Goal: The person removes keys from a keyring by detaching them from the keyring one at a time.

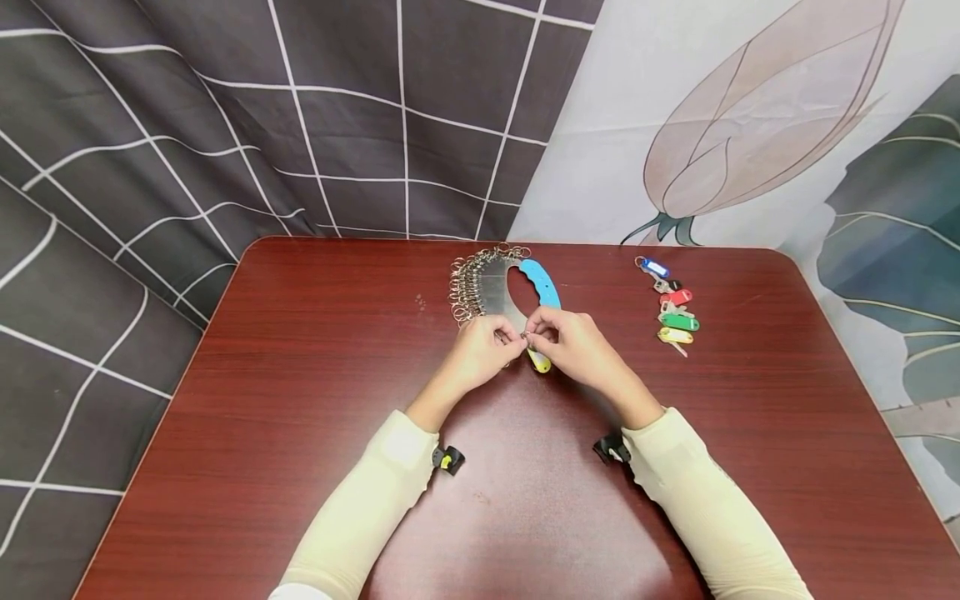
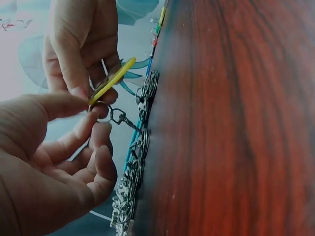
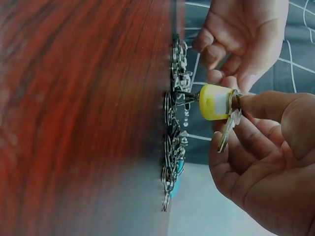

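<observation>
A metal key-ring holder plate (image 1: 492, 287) with a blue handle (image 1: 542, 283) lies flat on the table, its curved edge lined with several swivel clips and rings. My left hand (image 1: 483, 346) pinches a ring (image 2: 102, 110) that joins a swivel clip (image 2: 127, 122) at the holder's near end. Against it, my right hand (image 1: 576, 343) pinches the metal ring of a yellow key tag (image 3: 210, 103). From that tag's ring hangs a silver key (image 3: 226, 136). Fingertips of both hands meet there; whether the two rings are linked is hidden.
To the right on the brown table (image 1: 750, 450) lies a column of tagged keys: a blue tag (image 1: 655, 267), a red tag (image 1: 678, 297), a green tag (image 1: 681, 322) and another yellow tag (image 1: 676, 336). A grid-patterned curtain (image 1: 352, 133) hangs behind the table.
</observation>
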{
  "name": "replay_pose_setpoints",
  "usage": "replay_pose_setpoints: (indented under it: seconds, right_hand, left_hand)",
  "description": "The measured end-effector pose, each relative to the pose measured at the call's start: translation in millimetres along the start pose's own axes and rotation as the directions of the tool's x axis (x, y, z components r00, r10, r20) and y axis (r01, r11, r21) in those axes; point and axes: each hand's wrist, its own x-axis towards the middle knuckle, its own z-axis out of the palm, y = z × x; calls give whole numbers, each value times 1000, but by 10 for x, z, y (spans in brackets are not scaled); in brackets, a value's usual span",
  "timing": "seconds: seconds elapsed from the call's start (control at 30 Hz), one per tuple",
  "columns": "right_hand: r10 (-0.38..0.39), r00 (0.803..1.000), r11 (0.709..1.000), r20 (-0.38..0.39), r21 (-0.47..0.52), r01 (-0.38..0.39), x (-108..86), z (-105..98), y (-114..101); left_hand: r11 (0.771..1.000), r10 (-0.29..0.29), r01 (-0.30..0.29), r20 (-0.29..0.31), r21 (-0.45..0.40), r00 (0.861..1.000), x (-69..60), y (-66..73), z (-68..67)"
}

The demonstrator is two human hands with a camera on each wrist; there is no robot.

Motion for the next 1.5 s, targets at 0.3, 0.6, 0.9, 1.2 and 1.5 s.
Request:
replay_pose_setpoints:
  seconds: [0.3,0.6,0.9,1.2,1.5]
  right_hand:
    - [-107,994,986,-26,-132,102,-21,1,-53]
    - [-129,989,979,-67,-168,117,-28,45,-59]
    - [-66,996,988,-59,-142,57,-26,73,-93]
    - [28,997,999,-77,-43,-31,-9,82,-81]
    - [110,991,994,-75,6,-110,-4,56,-94]
  left_hand:
    - [998,-43,42,-11,-53,999,15,11,42]
    - [983,-63,65,13,-169,998,5,8,63]
    - [994,-102,97,-92,-56,991,-16,56,85]
    - [993,-105,96,-127,-73,986,-18,31,102]
    - [999,-29,26,-146,-25,989,-22,11,64]
